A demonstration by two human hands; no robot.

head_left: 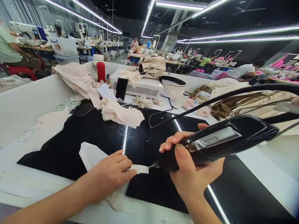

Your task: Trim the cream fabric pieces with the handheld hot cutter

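Note:
My right hand (193, 168) is wrapped round a black corded hand tool (219, 140) with a silver plate on its side. The tool's narrow metal tip (153, 166) points left and meets, or nearly meets, the end of a white fabric strip (142, 169). My left hand (112, 174) holds that strip between thumb and fingers, pressed down near the front of the black board (98, 137). Beyond and below this hand spreads more of the white fabric piece (91, 155). How the strip and the piece join is hidden under my fingers.
A stack of cream fabric pieces (121, 113) lies at the board's far edge. Behind it are a black phone (121, 88), a red bottle (101, 71) and a white vented box (140, 88). The tool's black cable (210, 99) arcs across the right. Other people sit farther off.

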